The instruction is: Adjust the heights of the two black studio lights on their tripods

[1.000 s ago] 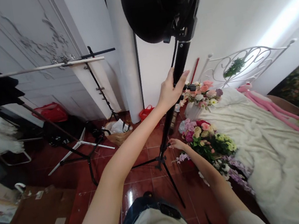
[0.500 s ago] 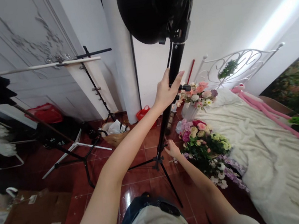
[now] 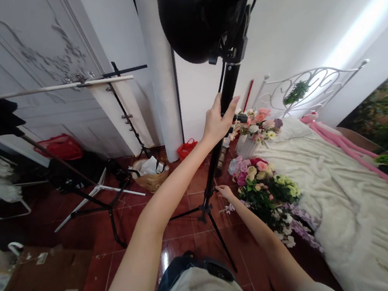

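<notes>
A black light stand [image 3: 214,164] rises from three spread legs on the red tiled floor, with a large black lamp housing [image 3: 195,21] at its top. My left hand [image 3: 218,122] is wrapped round the upper pole, just below the lamp and beside a black knob [image 3: 240,118]. Lower down, my right hand [image 3: 225,192] is at the pole's lower part, a little above where the legs join. Its fingertips are bent close together at a small part there, too small to make out.
Bouquets [image 3: 255,175] stand right of the stand, beside a bed with a cream blanket [image 3: 342,188]. Left are another black stand [image 3: 109,207], a woven basket [image 3: 151,177] and a cardboard box [image 3: 41,285]. A red bag [image 3: 187,149] lies by the wall.
My right hand has shifted slightly, its fingers now lower and less raised beside the pole. The lamp housing appears slightly lower and further right. My left hand keeps its hold.
</notes>
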`<action>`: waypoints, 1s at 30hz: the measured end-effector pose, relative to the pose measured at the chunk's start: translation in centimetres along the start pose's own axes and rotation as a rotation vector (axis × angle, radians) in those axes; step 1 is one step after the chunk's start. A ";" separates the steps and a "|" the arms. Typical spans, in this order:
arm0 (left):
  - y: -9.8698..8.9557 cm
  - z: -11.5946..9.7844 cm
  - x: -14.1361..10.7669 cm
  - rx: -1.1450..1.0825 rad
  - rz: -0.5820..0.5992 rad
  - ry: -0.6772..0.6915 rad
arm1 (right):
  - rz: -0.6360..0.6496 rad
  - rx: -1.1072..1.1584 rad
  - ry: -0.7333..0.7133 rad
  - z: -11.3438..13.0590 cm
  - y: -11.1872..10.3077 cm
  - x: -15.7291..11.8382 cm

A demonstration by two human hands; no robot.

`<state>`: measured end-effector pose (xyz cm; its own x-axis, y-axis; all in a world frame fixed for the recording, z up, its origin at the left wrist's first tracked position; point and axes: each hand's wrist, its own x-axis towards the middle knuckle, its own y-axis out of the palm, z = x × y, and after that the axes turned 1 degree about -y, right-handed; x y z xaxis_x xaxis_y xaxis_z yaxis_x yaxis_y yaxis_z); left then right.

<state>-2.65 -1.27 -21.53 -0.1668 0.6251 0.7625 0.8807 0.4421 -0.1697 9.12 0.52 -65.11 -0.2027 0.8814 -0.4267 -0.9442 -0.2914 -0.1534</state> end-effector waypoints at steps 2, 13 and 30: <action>0.1 0.5 -1.0 -0.007 0.002 -0.023 | -0.004 0.025 -0.020 -0.2 -0.1 -0.3; 1.5 6.8 -10.0 0.047 0.034 -0.207 | -0.022 0.062 -0.038 0.4 -0.2 -1.3; 2.6 12.4 -17.5 0.185 0.080 -0.380 | -0.104 0.041 -0.014 2.2 0.1 -2.1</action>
<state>-2.91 -3.10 -43.09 -0.2834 0.8390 0.4645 0.8087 0.4694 -0.3545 8.89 -0.53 -62.32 -0.1059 0.9112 -0.3981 -0.9701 -0.1825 -0.1599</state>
